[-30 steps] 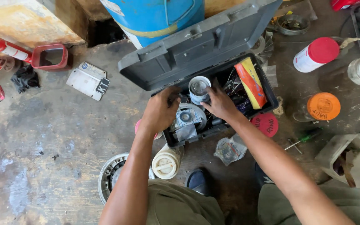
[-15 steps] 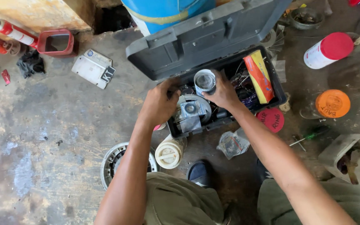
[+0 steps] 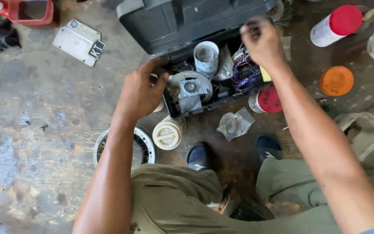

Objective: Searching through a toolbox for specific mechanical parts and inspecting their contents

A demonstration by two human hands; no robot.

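The right hand (image 3: 262, 41) has left the small grey can (image 3: 206, 57) it was touching a second ago and moved to the far right end of the open toolbox (image 3: 169, 26), fingers curled among the loose parts there; whether its grip pinches anything I cannot tell. The can stands upright inside the box, untouched. The left hand (image 3: 141, 93) has stayed at the box's near left corner, its grip spread loosely over the rim beside a round grey part (image 3: 191, 86). So the rummaging seems to have shifted from the can to the wires (image 3: 245, 73) at the right side
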